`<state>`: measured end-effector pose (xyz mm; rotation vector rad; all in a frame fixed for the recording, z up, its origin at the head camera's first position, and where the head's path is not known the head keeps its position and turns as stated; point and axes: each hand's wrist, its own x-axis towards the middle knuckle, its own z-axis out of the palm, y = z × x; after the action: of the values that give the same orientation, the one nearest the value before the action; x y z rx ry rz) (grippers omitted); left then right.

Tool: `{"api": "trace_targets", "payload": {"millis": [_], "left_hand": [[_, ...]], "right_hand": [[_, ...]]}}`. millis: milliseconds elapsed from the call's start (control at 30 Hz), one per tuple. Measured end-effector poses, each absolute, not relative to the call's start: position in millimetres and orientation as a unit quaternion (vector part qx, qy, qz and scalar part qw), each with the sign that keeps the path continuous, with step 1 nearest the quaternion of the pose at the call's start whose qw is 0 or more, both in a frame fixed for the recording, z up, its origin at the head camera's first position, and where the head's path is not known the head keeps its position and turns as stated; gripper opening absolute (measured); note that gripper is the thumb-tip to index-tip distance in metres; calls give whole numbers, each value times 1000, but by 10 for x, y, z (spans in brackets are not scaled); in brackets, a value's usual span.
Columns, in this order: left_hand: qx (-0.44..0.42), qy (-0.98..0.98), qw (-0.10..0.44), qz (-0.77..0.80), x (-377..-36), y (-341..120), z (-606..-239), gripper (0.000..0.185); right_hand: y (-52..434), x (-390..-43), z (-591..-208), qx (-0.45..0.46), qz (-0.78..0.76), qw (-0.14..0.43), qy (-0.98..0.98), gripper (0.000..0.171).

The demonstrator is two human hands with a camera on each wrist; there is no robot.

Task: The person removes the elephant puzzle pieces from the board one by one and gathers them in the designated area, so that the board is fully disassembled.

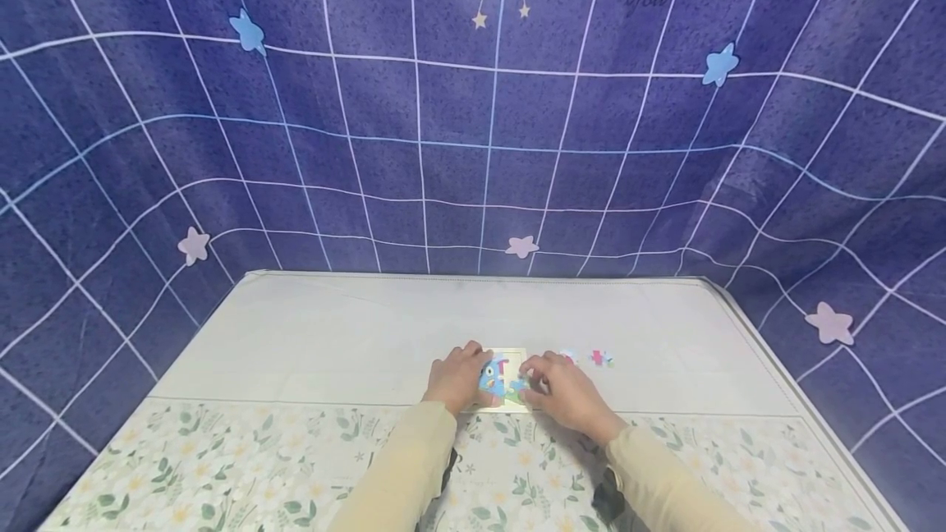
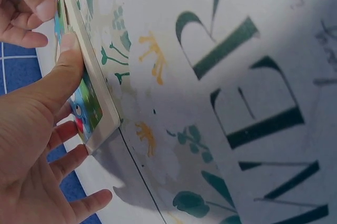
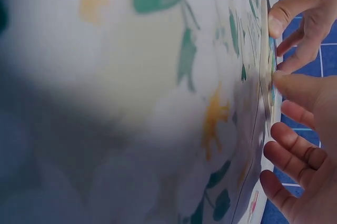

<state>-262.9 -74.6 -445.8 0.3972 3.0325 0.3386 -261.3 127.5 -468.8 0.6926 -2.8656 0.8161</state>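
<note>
From the head view, both hands, left hand and right hand, rest on a small puzzle board on the bench. Left wrist view: the thumb presses its stiff, thin, probably light frame. Right wrist view: the fingertips pinch a piece; best held by its edges.

head view overhead, wrist views close

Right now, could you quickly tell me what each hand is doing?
Left hand: open, thumb pressing on the puzzle board.
Right hand: fingertips press a piece into that board; grip cannot be told.
</note>
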Motion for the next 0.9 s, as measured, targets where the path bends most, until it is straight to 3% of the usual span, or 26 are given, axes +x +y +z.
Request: {"api": "trace_targets", "payload": {"millis": [300,900], "left_hand": [[131,985,30,109,-2630,-754,-4466,80],[131,984,33,117,-2607,-742,-4424,79]], "right_hand": [[1313,-2616,-4701,245,235,76,-937,26],[1403,-2653,-4645,269,247,52,-930,29]]}}
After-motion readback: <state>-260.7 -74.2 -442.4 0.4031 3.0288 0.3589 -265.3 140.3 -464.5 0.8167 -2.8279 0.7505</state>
